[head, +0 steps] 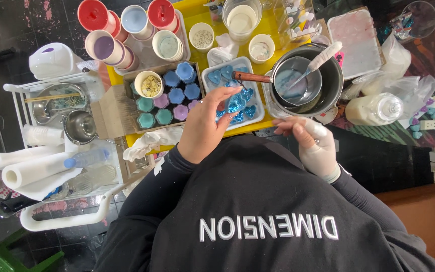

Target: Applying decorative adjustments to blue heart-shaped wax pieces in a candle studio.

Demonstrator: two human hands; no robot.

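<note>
My bare left hand (205, 128) reaches over a white tray (208, 75) of glittery blue heart-shaped pieces (236, 105). Its fingers are stretched out above the hearts with the thumb apart, and I see nothing in it. My right hand (314, 146), in a white glove, sits at the table's near edge just below a dark pot (334, 83). Its fingers are curled, with nothing visible in them. Inside the pot stands a small saucepan (293, 83) with a wooden handle (250, 77), and a white spatula (322, 56) leans in it.
A cardboard box (169, 98) of teal, purple and blue moulded pieces lies left of the tray on the yellow table (197, 17). Behind it stand cups and red-lidded tubs (127, 30). A white cart (56, 151) at left holds paper rolls, bottles and metal bowls. A white bottle (373, 108) lies at right.
</note>
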